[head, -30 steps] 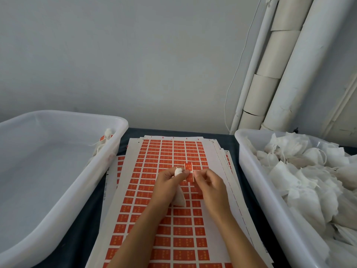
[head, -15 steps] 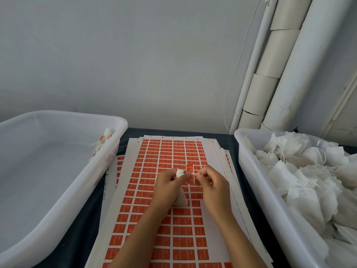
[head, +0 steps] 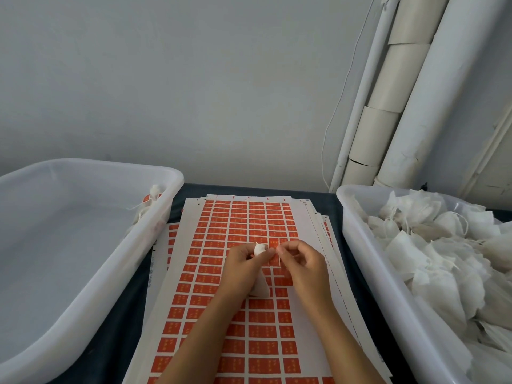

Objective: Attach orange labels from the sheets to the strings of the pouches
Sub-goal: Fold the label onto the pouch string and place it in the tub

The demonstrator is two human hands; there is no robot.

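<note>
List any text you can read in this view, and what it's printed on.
None can be read.
Orange labels on the top sheet: yellow marks on each, too small and blurred to quote.
Left margin of a lower sheet: a line of small dark print, blurred.
Label with the pouch in the left bin: no print legible.
Right bin pouches: no print visible.

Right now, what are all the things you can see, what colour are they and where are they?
Label sheets: a stack, orange labels on white, centre of table.
Table: one, dark, under everything.
Left bin: one, whitish, a few pouches at its far corner.
Right bin: one, whitish, heaped with white pouches.
Pipes: several, white, back right.
Held pouch: one, white, in the left hand.
Left hand: grips pouch.
Right hand: pinches near a label.
</note>
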